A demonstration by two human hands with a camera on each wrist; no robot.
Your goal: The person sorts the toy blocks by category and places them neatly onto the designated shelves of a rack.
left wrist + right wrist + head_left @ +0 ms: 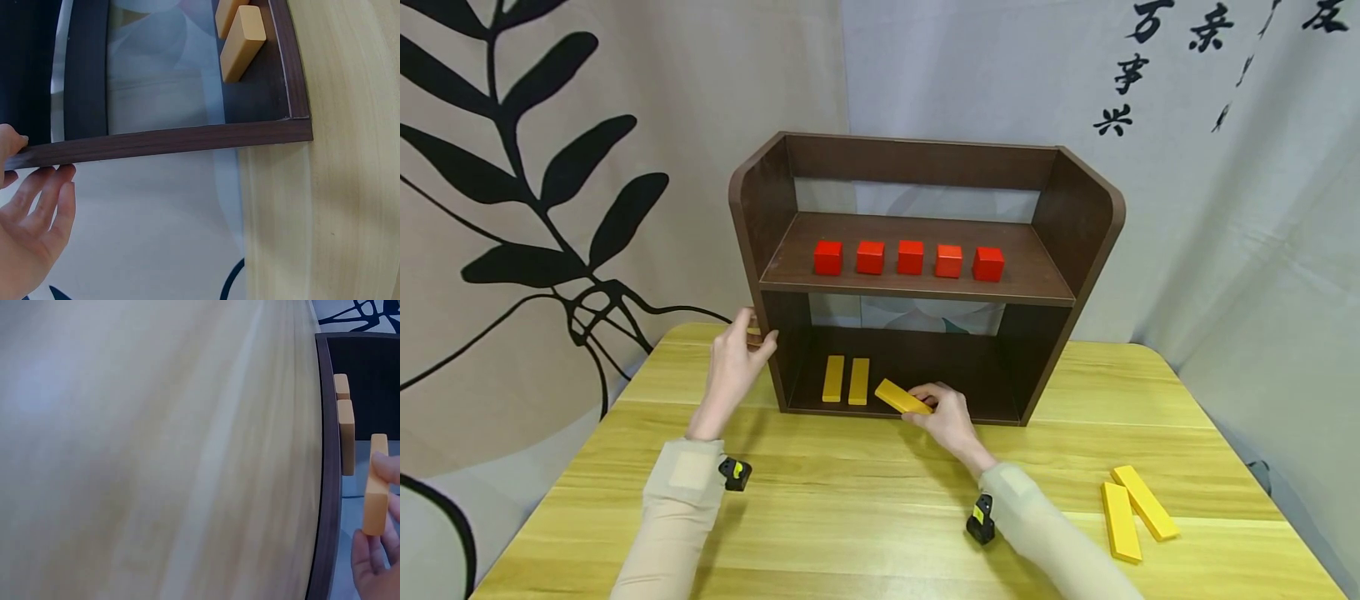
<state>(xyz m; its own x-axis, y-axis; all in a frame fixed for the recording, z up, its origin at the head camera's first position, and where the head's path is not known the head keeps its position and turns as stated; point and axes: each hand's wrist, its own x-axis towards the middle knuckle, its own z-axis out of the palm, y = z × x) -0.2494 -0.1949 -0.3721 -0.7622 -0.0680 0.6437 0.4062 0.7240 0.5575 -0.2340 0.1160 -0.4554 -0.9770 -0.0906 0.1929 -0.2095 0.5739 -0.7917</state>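
Observation:
A dark brown shelf unit [1075, 225] stands on a yellow wooden table [865, 500]. Several red cubes [910, 257] sit in a row on its upper shelf. Two yellow blocks [846, 380] lie side by side on its bottom board, left of centre, and show again as the two blocks [240, 44] [345, 434] in both wrist views. My right hand [925, 400] pinches a third yellow block [901, 397] [375, 500], angled at the front edge of the bottom board. My left hand [756, 329] [37, 159] holds the shelf's left side wall [187, 137], thumb on one face and fingers on the other.
Two more yellow blocks [1133, 510] lie crossed at one end on the table near its front right. A patterned cloth backdrop [550, 167] hangs behind the table. The right table edge [1262, 492] runs close to the loose blocks.

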